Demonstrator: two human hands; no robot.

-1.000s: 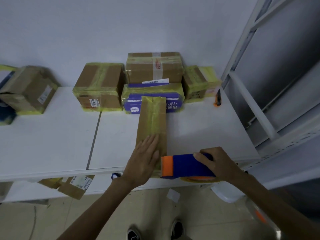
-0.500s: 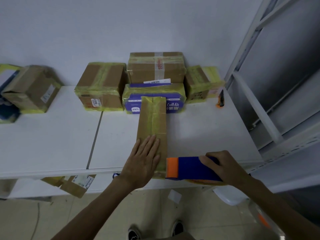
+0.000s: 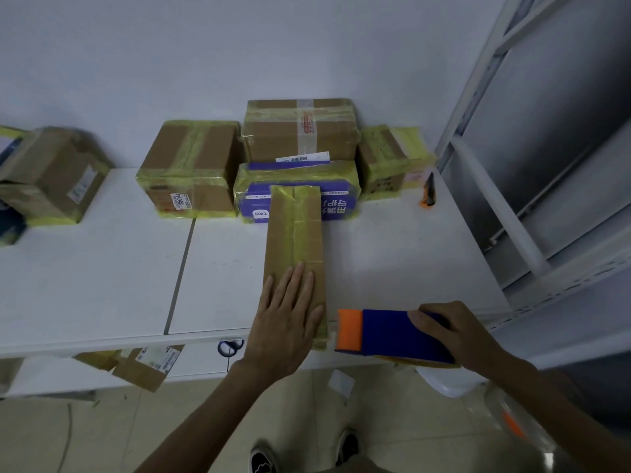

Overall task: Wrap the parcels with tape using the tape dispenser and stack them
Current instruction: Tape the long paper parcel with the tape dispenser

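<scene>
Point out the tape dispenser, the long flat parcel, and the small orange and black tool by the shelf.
tape dispenser [image 3: 392, 332], head view, on its blue body.
long flat parcel [image 3: 295, 230], head view, on its taped top face.
small orange and black tool [image 3: 429, 190], head view, on its dark body.

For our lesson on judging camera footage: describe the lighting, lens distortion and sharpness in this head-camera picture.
Head view: dim, bluish light, no glare, soft shadows behind the stacked parcels. Head view: the wide-angle lens tilts the shelf frame outward. Head view: the long parcel, left hand and tape dispenser are sharp; the lower right corner smears.
</scene>
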